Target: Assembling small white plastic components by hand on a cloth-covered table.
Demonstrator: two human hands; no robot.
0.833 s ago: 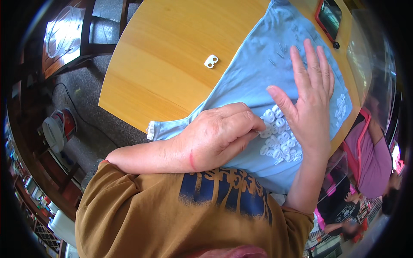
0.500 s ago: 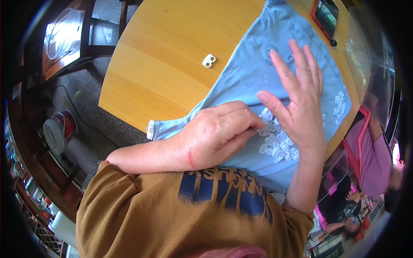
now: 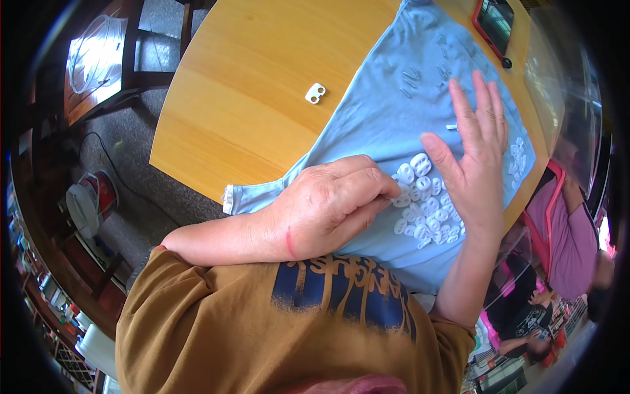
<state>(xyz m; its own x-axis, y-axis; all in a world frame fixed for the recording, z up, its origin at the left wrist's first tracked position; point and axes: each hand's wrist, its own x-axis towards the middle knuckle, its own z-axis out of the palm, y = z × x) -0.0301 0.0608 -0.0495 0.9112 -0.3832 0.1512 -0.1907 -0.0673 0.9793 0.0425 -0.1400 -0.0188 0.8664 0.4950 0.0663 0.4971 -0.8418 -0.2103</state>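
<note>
My left hand (image 3: 335, 200) is closed in a pinch beside a pile of small white plastic pieces (image 3: 430, 210). Whatever its fingertips hold is hidden. Over the right side of the pile, my right hand (image 3: 476, 148) hovers with fingers spread and nothing in them. The pile lies on a light blue cloth (image 3: 361, 125) draped over the table. Several thin metal pins (image 3: 411, 77) lie farther off on the cloth, and a small white bar (image 3: 451, 127) sits near my right thumb. Small clear pieces (image 3: 518, 161) are grouped at the cloth's right side.
On the yellow wooden table (image 3: 256, 79) rests a white plate-like piece with two holes (image 3: 315, 93). A red-framed dark device (image 3: 495, 27) stands at the far right. A cable (image 3: 115, 161) runs over the floor at left. Other people (image 3: 567, 246) are at the right.
My right hand has shifted right and slightly nearer, away from the metal pins, uncovering more of them and the small white bar. My left hand has hardly moved.
</note>
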